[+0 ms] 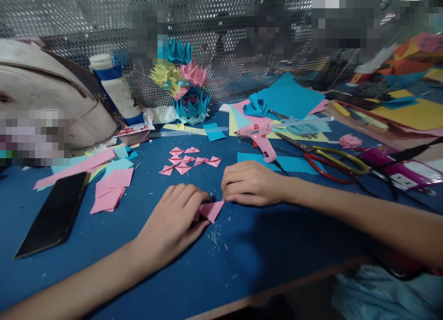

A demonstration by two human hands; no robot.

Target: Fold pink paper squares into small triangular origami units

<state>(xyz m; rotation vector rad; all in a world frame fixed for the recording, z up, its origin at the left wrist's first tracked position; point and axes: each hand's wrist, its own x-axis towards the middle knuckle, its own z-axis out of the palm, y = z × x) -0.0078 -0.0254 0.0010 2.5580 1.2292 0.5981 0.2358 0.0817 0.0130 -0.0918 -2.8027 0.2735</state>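
Between my hands, low over the blue table (145,274), is a pink piece of paper (212,211) folded to a point. My left hand (175,216) grips its left side between thumb and fingers. At the paper's right corner, the closed fingertips of my right hand (254,184) pinch its edge. Beyond my hands lie several small folded pink paper triangles (182,159). A stack of pink paper squares (111,191) rests left of my left hand. Past my right hand lies a pink glue gun (261,138) on a blue paper strip (290,162).
A black phone (53,214) and a pale bag (44,89) are on the left. A bottle (116,89) and folded paper flowers (192,103) stand by the perforated metal screen. Right are scissors (332,161), a purple power strip (398,168), cords and coloured sheets (297,94).
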